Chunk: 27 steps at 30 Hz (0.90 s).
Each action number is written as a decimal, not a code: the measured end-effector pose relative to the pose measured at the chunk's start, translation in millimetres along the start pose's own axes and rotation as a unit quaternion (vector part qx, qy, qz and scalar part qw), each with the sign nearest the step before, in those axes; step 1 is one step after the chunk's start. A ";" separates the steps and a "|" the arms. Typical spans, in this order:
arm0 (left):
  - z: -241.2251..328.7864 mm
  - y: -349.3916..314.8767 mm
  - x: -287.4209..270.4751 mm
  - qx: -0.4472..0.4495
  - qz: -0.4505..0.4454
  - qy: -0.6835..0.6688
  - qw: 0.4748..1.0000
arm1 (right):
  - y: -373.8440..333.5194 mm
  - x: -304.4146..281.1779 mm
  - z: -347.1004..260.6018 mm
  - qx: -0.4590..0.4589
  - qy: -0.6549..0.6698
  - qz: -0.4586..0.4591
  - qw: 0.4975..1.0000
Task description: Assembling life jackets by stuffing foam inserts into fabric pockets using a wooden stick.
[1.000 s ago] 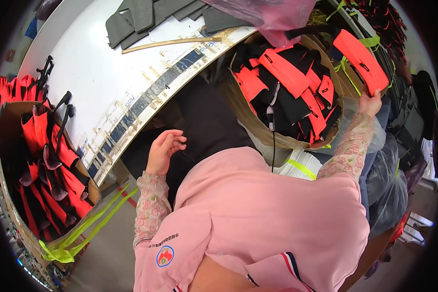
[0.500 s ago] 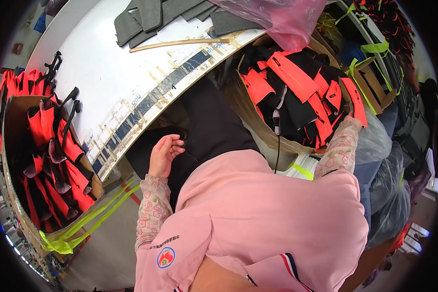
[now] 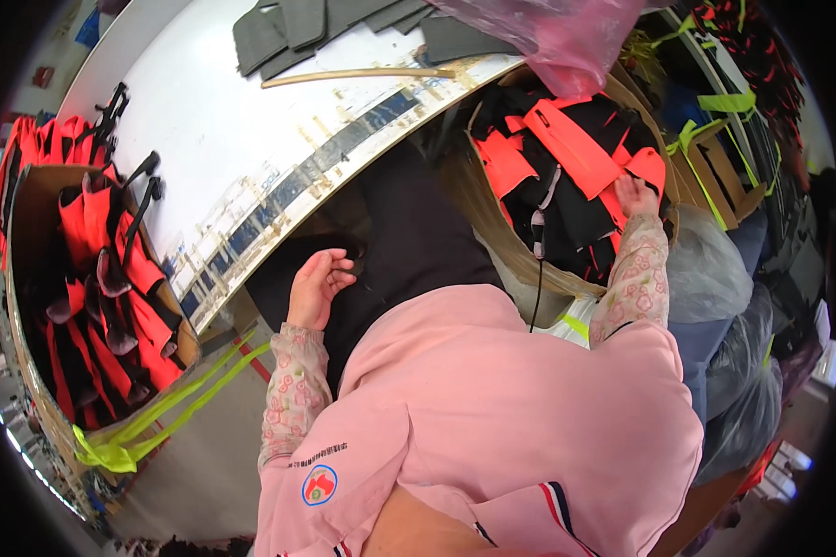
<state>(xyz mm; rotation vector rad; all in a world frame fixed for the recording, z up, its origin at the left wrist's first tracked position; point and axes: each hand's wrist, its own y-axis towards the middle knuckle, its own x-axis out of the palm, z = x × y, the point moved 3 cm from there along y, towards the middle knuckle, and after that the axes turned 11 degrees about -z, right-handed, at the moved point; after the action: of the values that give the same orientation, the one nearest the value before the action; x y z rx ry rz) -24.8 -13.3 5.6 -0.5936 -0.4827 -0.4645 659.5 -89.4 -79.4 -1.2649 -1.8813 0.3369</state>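
Note:
My right hand (image 3: 637, 197) is in the carton at the right, its fingers closed on an orange-and-black fabric piece (image 3: 648, 167). Under and around it lie several more such pieces, among them a wide orange strip (image 3: 574, 148). A dark cord with a pale, narrow end (image 3: 539, 232) hangs over the carton's near side. Above my dark-clothed lap hovers my left hand (image 3: 318, 288), palm partly up, fingers loosely curled and apart. Nothing shows in it.
A white table (image 3: 195, 121) with a worn, taped edge curves ahead, bearing grey foam sheets (image 3: 344, 19) and a thin wooden stick (image 3: 358, 76). At left, a carton (image 3: 28, 195) holds orange-and-black pieces with straps. Clear plastic bags (image 3: 715, 278) and a small open box (image 3: 715, 167) stand right.
My right hand has moved left and farther in, from the carton's right rim onto the pieces. The orange strip at that rim no longer stands there. My left hand has hardly moved.

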 end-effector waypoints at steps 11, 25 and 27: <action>120.2 -56.9 -84.6 0.299 0.272 -0.001 0.915 | 36.9 -14.6 -15.4 -0.172 -0.379 -0.077 0.906; 222.8 -93.5 -227.0 0.320 0.294 -0.325 0.840 | -98.2 192.1 42.1 -0.335 -0.351 -0.194 0.853; 217.1 -74.1 -210.4 0.373 0.231 -0.337 0.833 | -108.5 204.8 52.9 -0.314 -0.370 -0.231 0.843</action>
<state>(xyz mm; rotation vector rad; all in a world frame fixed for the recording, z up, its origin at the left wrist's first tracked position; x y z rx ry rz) -294.3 124.3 78.2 -0.0688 -1.0942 0.4353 518.5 48.8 53.0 -1.0792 -3.0685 -0.1017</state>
